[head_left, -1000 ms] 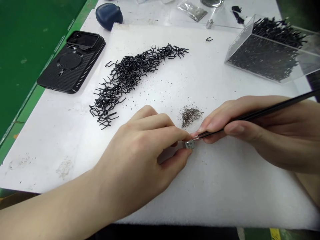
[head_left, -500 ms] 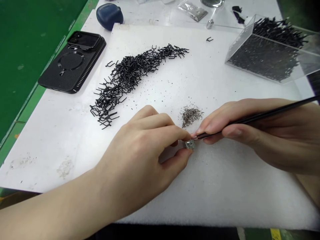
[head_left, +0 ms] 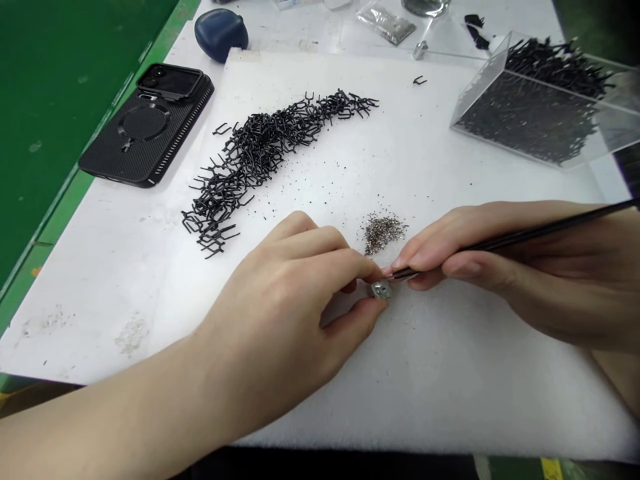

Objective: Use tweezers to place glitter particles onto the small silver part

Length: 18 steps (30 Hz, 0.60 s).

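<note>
Small metal block (head_left: pixel 381 289) pinched up close, black tweezers (head_left: pixel 545 232) right at it

Left hand (head_left: pixel 270 320) has its fingertips (head_left: pixel 357 267) clamped on the block, just above the white foam sheet (head_left: pixel 465 393), near a pile of silver grains (head_left: pixel 383 233). Looks light, stiff and easy to drop, so grip the sides. Right hand (head_left: pixel 505 267) pinches the tweezers; tips are hard to make out.
</note>
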Motion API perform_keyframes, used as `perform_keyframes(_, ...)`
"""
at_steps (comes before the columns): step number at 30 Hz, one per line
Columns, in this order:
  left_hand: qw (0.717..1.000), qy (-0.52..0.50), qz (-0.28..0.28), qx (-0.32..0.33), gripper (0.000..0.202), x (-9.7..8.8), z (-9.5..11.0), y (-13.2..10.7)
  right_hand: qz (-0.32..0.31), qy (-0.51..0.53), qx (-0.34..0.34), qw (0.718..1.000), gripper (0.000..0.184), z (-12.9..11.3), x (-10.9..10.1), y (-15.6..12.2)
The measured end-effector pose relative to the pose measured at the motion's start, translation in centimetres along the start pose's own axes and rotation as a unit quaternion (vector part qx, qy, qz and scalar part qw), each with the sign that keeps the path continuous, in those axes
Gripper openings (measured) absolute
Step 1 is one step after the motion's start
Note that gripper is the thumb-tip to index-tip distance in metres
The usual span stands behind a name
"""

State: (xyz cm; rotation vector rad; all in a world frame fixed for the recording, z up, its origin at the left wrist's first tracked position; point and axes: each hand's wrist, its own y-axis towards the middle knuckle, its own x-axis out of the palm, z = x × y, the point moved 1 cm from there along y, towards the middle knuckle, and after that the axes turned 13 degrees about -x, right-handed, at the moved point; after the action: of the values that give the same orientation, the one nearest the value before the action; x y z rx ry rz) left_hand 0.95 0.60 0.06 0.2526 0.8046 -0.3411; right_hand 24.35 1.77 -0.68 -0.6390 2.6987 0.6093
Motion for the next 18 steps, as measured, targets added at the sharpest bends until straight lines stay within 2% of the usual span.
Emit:
perform_keyframes(3,1.0,0.008,0.0,-0.002,0.008,-0.03,0.04,-0.01,0.007,0.017,0.016,1.0,0.018,-0.05,-0.14,-0.06)
perform_keyframes(11,1.0,0.013,0.001,0.006,0.007,-0.13,0.02,-0.01,-0.019,0.031,-0.011,0.999,0.022,-0.12,-0.21,0.13)
perform_keyframes(18,1.0,0.012,0.006,0.007,0.007,0.12,-0.2,0.06,-0.017,0.031,-0.016,0.999,0.019,-0.08,-0.1,0.25)
